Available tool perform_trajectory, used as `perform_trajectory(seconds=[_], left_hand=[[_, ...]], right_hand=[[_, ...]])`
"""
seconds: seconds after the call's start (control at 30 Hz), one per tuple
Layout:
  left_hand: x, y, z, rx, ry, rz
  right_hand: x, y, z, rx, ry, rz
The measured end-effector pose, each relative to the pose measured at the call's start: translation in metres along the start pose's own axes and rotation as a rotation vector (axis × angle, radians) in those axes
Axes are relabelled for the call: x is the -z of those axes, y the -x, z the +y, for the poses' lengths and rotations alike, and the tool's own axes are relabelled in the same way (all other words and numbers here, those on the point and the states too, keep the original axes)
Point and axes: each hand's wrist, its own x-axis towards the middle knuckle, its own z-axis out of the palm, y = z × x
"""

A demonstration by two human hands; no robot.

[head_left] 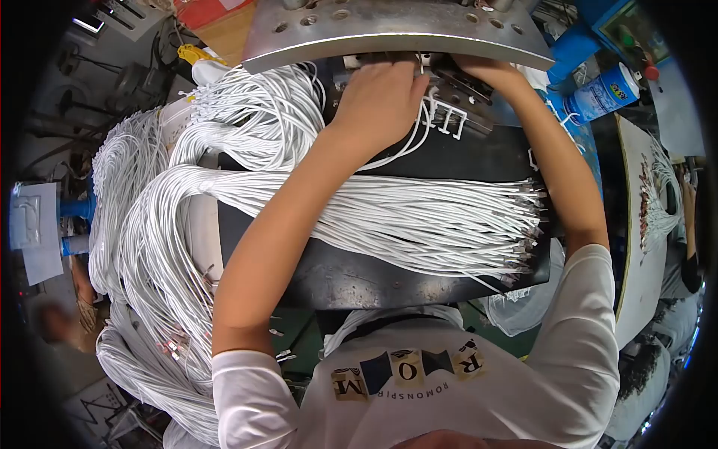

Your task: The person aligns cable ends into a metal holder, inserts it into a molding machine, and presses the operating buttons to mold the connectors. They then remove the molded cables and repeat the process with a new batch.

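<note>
My left hand [383, 103] reaches back-up over the metal mould [449, 95] at the edge of the thick steel plate [404, 45]. Its fingers are bent, with the tips hidden; what they hold does not show. Thin white cables [407, 150] curve from beside its thumb. My right hand [490, 73] reaches under the plate's right side, beside a dark metal block [462, 81], its fingers mostly hidden. A white branched plastic piece [449, 120] lies at the mould's front, below both hands.
A large bundle of white cables [389, 221] with metal ends lies across the black bench surface [329, 280]. More coiled cables [254, 112] pile up at left. A blue spray can [602, 93] lies at right. Other people are at the side edges.
</note>
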Motion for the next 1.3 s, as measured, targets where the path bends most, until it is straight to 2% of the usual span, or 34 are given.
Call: perform_trajectory(seconds=[0.07, 0.1, 0.13, 0.17, 0.2, 0.23, 0.33, 0.43, 0.5, 0.53, 0.6, 0.63, 0.7, 0.8, 0.87, 0.93, 1.0, 1.13, 1.23, 1.3], left_hand=[[0.002, 0.006, 0.005, 0.073, -0.082, 0.024], [0.004, 0.008, 0.006, 0.109, -0.123, 0.036], [0.001, 0.009, 0.003, 0.048, -0.215, 0.160], [-0.008, 0.012, -0.005, -0.010, -0.306, 0.283], [-0.014, 0.014, -0.011, -0.069, -0.397, 0.404], [-0.015, 0.015, -0.015, -0.065, -0.406, 0.378], [-0.015, 0.014, -0.021, -0.041, -0.395, 0.304], [-0.013, 0.007, -0.028, -0.012, -0.362, 0.285], [-0.019, 0.004, -0.037, -0.031, -0.413, 0.309], [-0.013, 0.004, -0.033, -0.025, -0.387, 0.252], [-0.002, 0.007, -0.023, -0.012, -0.336, 0.138], [0.007, 0.013, -0.012, 0.010, -0.163, 0.114], [0.028, 0.041, 0.018, 0.059, 0.181, 0.064], [0.051, 0.092, 0.046, -0.023, 0.184, 0.008], [0.071, 0.126, 0.062, -0.028, 0.255, -0.079], [0.083, 0.165, 0.068, 0.000, 0.291, -0.117], [0.095, 0.204, 0.078, 0.084, 0.205, -0.182], [0.108, 0.253, 0.089, 0.287, -0.122, -0.292], [0.093, 0.272, 0.068, 0.348, -0.240, -0.160], [0.092, 0.271, 0.073, 0.309, -0.254, -0.153]], right_hand=[[0.040, 0.013, -0.039, -0.112, -0.411, -0.053], [0.045, 0.024, -0.051, -0.051, -0.450, 0.047], [0.052, 0.034, -0.063, 0.013, -0.487, 0.147], [0.067, 0.040, -0.078, -0.015, -0.558, 0.155], [0.080, 0.043, -0.087, -0.002, -0.592, 0.021], [0.088, 0.043, -0.092, 0.010, -0.624, -0.112], [0.083, 0.042, -0.098, 0.020, -0.576, -0.036], [0.068, 0.035, -0.098, 0.102, -0.463, 0.284], [0.058, 0.028, -0.092, 0.121, -0.494, 0.287], [0.059, 0.027, -0.091, 0.130, -0.510, 0.287], [0.071, 0.033, -0.089, 0.031, -0.637, 0.066], [0.079, 0.038, -0.089, -0.019, -0.698, -0.044], [0.091, 0.060, -0.088, 0.030, -0.695, 0.072], [0.121, 0.111, -0.092, 0.083, -0.633, 0.174], [0.152, 0.156, -0.100, 0.030, -0.615, 0.020], [0.174, 0.200, -0.109, 0.108, -0.707, -0.049], [0.199, 0.237, -0.126, 0.063, -0.736, -0.203], [0.206, 0.290, -0.152, -0.125, -0.547, -0.402], [0.185, 0.304, -0.152, -0.089, -0.427, -0.281], [0.185, 0.302, -0.157, -0.134, -0.466, -0.253]])
